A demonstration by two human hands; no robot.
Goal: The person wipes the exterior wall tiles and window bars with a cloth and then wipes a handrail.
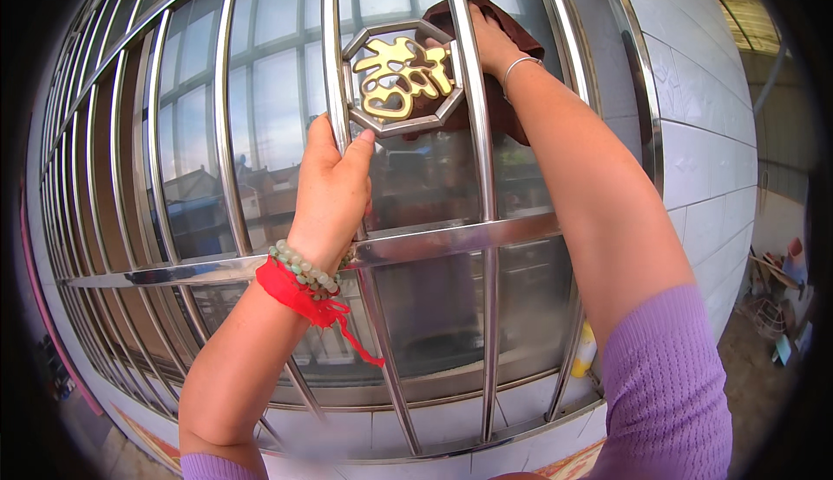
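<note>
My left hand [335, 180] grips an upright stainless steel bar [330, 44] of the window grille, just below the left side of an octagonal metal frame [403, 130]. A gold-coloured character ornament [390, 99] sits inside that frame. Between the bars, my right hand [491, 37] reaches through and presses a dark brown cloth [514, 31] against the window glass [429, 180]. Part of the cloth lies hidden behind the ornament and a bar. The fingers of my right hand are partly covered by the bar and the cloth's folds.
A flat horizontal rail [455, 236] crosses the grille below my hands. On the sill [429, 421], a yellow and white container [584, 350] stands at the right corner. White wall tiles [696, 154] flank the window. Assorted clutter [774, 311] lies on the ground at far right.
</note>
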